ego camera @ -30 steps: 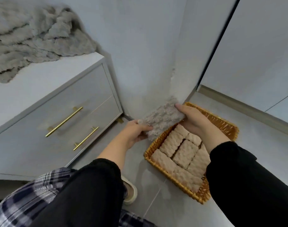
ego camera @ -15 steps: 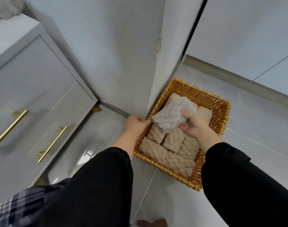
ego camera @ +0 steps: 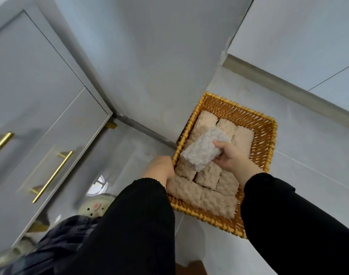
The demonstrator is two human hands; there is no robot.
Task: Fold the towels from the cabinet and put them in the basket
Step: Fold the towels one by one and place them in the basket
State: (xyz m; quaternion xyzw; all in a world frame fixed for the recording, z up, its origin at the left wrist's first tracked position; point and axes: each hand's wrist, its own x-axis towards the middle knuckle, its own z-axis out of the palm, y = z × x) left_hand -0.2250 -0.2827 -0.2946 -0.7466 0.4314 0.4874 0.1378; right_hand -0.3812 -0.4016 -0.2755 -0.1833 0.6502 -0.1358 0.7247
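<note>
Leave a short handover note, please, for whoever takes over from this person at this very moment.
Right hand: grips the folded grey towel, held over the beige towels in the basket.
Left hand: at the near-left rim of the basket; whether it grips the rim cannot be told.
The basket stands on the floor at the wall corner, near the cabinet; the beige towels lie folded in rows inside.
Done: beige towels folded and in; grey towel folded.
Left: set the grey towel down in the basket; any towels yet to fold are out of view.
</note>
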